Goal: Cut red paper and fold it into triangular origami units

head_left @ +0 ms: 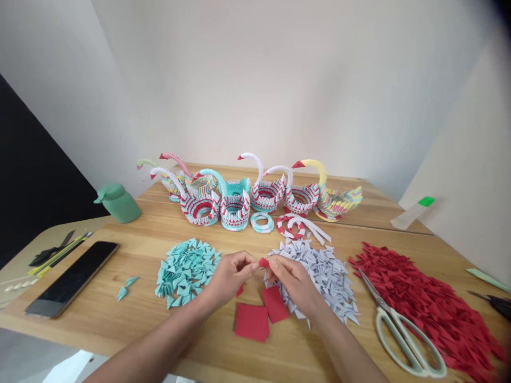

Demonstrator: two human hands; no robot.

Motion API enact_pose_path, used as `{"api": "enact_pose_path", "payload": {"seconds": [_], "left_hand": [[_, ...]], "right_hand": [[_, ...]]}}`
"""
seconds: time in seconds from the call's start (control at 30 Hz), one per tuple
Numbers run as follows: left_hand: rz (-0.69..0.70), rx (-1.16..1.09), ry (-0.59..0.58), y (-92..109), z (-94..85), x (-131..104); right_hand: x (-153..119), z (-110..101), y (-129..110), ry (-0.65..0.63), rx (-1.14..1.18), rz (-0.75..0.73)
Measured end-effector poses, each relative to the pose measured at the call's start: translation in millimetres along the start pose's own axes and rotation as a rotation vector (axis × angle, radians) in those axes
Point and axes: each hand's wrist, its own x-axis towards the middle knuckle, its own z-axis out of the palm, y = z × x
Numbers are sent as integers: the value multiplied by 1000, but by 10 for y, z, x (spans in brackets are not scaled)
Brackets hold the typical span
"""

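Note:
Between both hands is a small folded piece of red paper (pixel 263 263). My left hand (pixel 235 272) pinches its left side, and my right hand (pixel 289 276) grips its right side with thumb and fingers. Below them on the wooden table lie red paper sheets (pixel 252 322), with another red rectangle (pixel 275 304) partly overlapping beside them. A small red folded piece (pixel 239 290) rests under my left hand. Behind and around my right hand spreads a heap of pale lavender-white folded triangles (pixel 327 276); to the left of my left hand is a teal heap (pixel 187 271).
Folded-paper swans (pixel 235 210) line the back. Paper rings (pixel 262 223) lie before them. Scissors (pixel 403 330) and a red triangle heap (pixel 423 298) are at right. A phone (pixel 74 277), a green container (pixel 120 205) and pens (pixel 59 255) are left.

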Motion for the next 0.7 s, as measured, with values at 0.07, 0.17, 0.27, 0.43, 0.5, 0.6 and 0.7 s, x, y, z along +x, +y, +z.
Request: {"api": "enact_pose_path", "payload": {"seconds": [0.07, 0.17, 0.27, 0.43, 0.5, 0.6, 0.7], "left_hand": [[4, -19, 25, 3, 2, 1], [3, -23, 21, 29, 24, -12], [-8, -15, -10, 66, 49, -33], [-11, -25, -39, 92, 54, -37], [-16, -31, -31, 90, 53, -34], [-29, -36, -21, 78, 58, -32], [-55, -66, -40, 60, 65, -28]], "right_hand": [[9, 16, 11, -5, 21, 30], [13, 39, 20, 45, -40, 49], [-1, 46, 13, 75, -94, 35], [-6, 57, 14, 101, -58, 53], [4, 61, 23, 121, -2, 70], [7, 56, 30, 141, 34, 66], [-6, 49, 28, 136, 11, 37]]}}
